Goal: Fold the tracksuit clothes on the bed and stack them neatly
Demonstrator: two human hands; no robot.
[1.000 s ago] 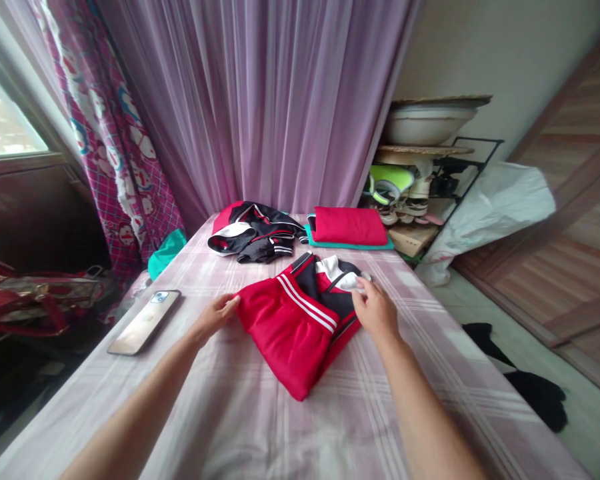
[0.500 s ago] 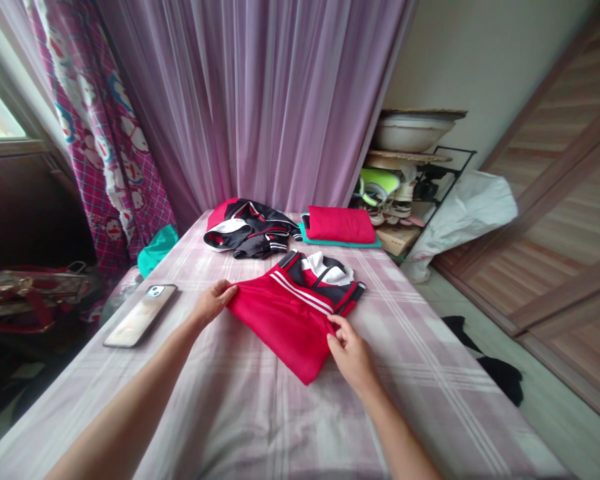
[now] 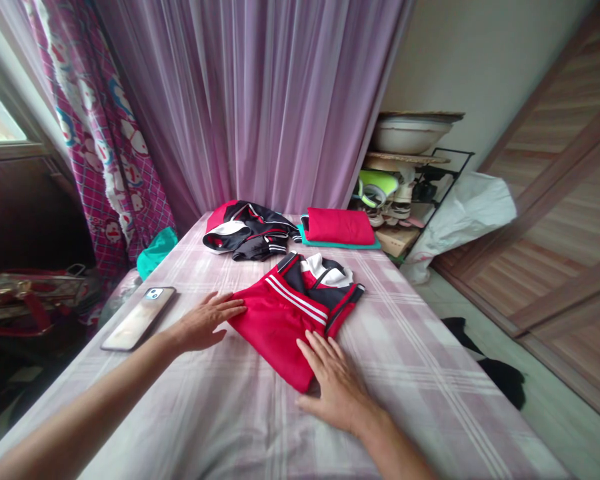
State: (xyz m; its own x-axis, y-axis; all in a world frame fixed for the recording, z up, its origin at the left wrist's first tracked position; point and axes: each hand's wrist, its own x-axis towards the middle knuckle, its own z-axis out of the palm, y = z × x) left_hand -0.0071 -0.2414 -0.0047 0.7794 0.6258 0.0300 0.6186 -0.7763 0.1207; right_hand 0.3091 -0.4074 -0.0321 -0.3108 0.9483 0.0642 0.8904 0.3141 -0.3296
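A red jacket (image 3: 270, 333) with a white-striped hem lies partly folded in front of me. Its dark, red-edged part with a white collar (image 3: 333, 277) faces away from me. At the jacket's left edge, my left hand (image 3: 205, 323) rests with fingers stretched out over the red cloth. My right hand (image 3: 335, 380) lies with spread fingers on the lower right edge. Neither hand grips the fabric. Beyond it is a crumpled black, white and red jacket (image 3: 253, 230). To the right of that sits a folded red garment (image 3: 340, 225) on teal cloth (image 3: 365, 245).
A phone (image 3: 140, 319) lies face down on the left of the checked sheet (image 3: 430, 373). Purple curtains (image 3: 280, 100) hang behind the far edge. On the right stand a rack with shoes and a basin (image 3: 410, 133), a white bag (image 3: 473, 207) and wooden doors (image 3: 545, 220).
Both hands have let go of the red cloth they were pinching and opened flat on it. My right hand has come nearer to me, and the jacket's near corner has shifted slightly toward me.
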